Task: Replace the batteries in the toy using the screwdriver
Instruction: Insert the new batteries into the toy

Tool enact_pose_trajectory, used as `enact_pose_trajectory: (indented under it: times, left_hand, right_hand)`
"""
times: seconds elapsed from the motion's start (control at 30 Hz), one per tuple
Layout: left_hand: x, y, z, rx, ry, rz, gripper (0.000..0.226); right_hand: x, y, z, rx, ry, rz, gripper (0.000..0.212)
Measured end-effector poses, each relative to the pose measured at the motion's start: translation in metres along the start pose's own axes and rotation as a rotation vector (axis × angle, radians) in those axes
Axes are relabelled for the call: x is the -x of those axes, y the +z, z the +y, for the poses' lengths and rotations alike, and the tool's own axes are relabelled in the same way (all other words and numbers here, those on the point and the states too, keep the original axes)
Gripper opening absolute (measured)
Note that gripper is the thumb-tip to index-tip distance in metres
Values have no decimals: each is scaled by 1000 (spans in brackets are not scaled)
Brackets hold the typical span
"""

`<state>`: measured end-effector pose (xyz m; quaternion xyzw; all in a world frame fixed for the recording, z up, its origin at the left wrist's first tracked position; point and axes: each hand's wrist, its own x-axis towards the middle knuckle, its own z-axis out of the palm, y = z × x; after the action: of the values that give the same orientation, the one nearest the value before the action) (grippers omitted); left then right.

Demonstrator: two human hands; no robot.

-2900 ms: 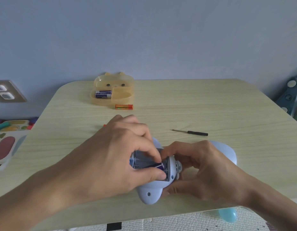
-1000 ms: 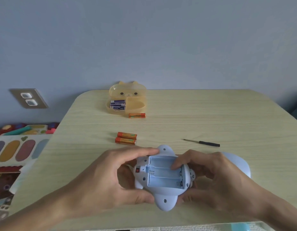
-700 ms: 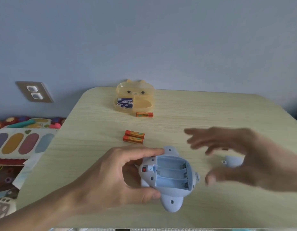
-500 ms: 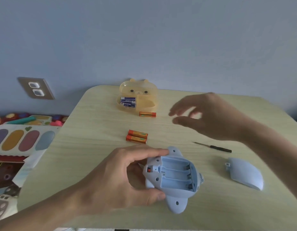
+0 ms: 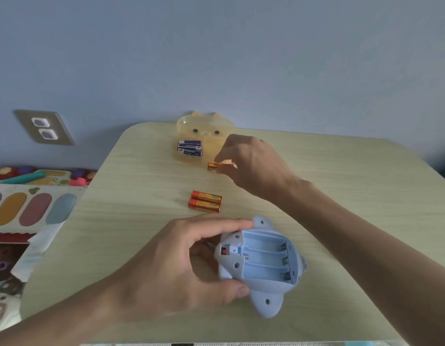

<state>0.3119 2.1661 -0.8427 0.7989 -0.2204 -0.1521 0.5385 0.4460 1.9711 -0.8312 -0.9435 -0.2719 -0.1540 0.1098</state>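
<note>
My right grip (image 5: 254, 166) is out at the far side of the bench (image 5: 341, 183), thumb and fingertips pinched on a single orange battery (image 5: 214, 166) whose left end pokes out of my fingers. I cannot tell whether it is lifted or resting on the bench. Just beyond and left of this grip sits the yellow bear-faced case (image 5: 206, 126) with blue batteries (image 5: 190, 148) stacked inside.

My left grip (image 5: 181, 265) is curled round the blue toy (image 5: 264, 265), forefinger along its far edge and thumb under its near edge, holding it belly-up. Its battery compartment (image 5: 264, 260) is open and empty: three slots, springs at the right end.

The toy lies straight back toward me from my right grip, well apart from it, with two more orange batteries (image 5: 205, 201) side by side on the bench between them. The pinched battery lies roughly left to right, and the slots run nearly the same way, tilted a little. So I judge the carry needs almost no turning, only a pull toward me and a lowering into a slot. The end facing the springs matters; I cannot read the battery's polarity from here. My left grip is nearer the toy but busy steadying it, so the right does the loading.
</note>
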Motion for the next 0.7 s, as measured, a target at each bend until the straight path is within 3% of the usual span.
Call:
enact_pose_trajectory:
  times: [0.23,0.43,0.7]
  left_hand:
    - [-1,-1,0,6,2,3,75]
    - [-1,-1,3,6,-4,-10,77]
    - [-1,-2,3,70,-31,-28,73]
  right_hand:
    - [4,5,2,78,-9,27,15]
    - [25,-11,18,-74,38,-57,9]
    - [69,-44,35,-227,133,-101,19]
